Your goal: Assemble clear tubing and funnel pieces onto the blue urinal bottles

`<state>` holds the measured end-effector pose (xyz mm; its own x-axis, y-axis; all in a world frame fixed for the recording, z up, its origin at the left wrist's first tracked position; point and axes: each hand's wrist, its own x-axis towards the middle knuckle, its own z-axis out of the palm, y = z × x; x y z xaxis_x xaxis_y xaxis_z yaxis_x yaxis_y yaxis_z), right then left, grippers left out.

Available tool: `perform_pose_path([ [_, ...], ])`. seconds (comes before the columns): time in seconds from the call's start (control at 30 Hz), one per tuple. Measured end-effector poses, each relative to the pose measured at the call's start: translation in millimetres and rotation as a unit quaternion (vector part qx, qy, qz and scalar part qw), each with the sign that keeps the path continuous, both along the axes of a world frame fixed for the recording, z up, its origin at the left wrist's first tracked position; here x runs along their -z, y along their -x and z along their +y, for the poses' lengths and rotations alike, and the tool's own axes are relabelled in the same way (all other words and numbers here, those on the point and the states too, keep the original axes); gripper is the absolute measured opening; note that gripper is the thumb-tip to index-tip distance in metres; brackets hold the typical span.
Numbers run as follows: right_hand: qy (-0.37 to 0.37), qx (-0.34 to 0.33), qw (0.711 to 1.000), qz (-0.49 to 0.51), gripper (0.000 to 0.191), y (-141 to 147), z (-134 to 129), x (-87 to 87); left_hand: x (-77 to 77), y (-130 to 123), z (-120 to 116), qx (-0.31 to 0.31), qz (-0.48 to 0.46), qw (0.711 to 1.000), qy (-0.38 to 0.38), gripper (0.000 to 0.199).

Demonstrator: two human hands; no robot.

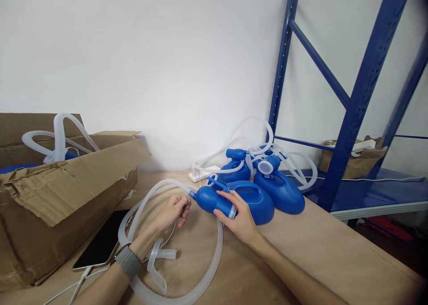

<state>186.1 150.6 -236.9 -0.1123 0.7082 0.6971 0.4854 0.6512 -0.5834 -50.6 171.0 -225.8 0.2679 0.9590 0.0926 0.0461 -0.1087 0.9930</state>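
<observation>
My right hand (pixel 241 219) is wrapped round a blue plastic funnel-like urinal head (pixel 210 199) with a clear rim at its right end. A translucent flexible hose (pixel 167 183) joins the narrow left neck of that piece. My left hand (pixel 178 211) is closed in a pinch right beside this neck; what its fingertips grip is too small to make out. The hose loops down round my left forearm and across the table. A blue jug with a handle (pixel 259 202) stands just behind my right hand. Below my left hand lies a translucent plastic fitting (pixel 159 258).
More blue jugs (pixel 281 193) with coiled hoses stand at the back right. A cardboard box (pixel 63 198) holding hoses and blue parts is on the left, beside a phone (pixel 98 245) with a cable. A white power strip (pixel 203 173) lies by the wall. Blue shelving (pixel 351 100) stands right.
</observation>
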Motion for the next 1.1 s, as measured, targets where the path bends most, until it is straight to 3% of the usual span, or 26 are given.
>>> perform_pose_path([
  [0.2,0.007,0.001,1.000,0.010,0.044,-2,2,1.4,1.8,-1,-1,0.002,-0.007,1.000,-0.006,0.032],
  [0.3,0.020,-0.018,0.998,0.050,0.044,-5,4,-3.0,-4.8,2,-2,0.011,0.026,1.000,-0.008,0.037],
  [0.4,0.034,-0.021,0.989,0.142,0.057,-14,9,-13.2,-23.7,10,-6,0.023,0.099,0.994,-0.033,0.047],
  [0.5,0.010,0.029,0.962,0.271,0.071,-28,18,-25.5,-50.8,23,-17,0.042,0.191,0.976,-0.098,0.045],
  [0.63,-0.026,0.085,0.923,0.375,0.066,-45,30,-34.5,-73.4,45,-34,0.065,0.311,0.943,-0.104,0.048],
  [0.73,-0.017,0.103,0.919,0.381,0.055,-50,34,-34.3,-68.5,62,-39,0.076,0.387,0.918,-0.040,0.074],
  [0.9,-0.016,0.080,0.913,0.401,0.060,-49,33,-37.4,-49.5,69,-33,0.157,0.450,0.878,0.039,0.062],
  [1.0,-0.044,0.054,0.895,0.440,0.081,-51,30,-48.7,-47.7,61,-27,0.144,0.440,0.886,0.016,0.055],
  [1.1,-0.074,0.033,0.884,0.460,0.089,-50,25,-66.5,-48.4,44,-21,0.086,0.384,0.917,-0.071,0.051],
])
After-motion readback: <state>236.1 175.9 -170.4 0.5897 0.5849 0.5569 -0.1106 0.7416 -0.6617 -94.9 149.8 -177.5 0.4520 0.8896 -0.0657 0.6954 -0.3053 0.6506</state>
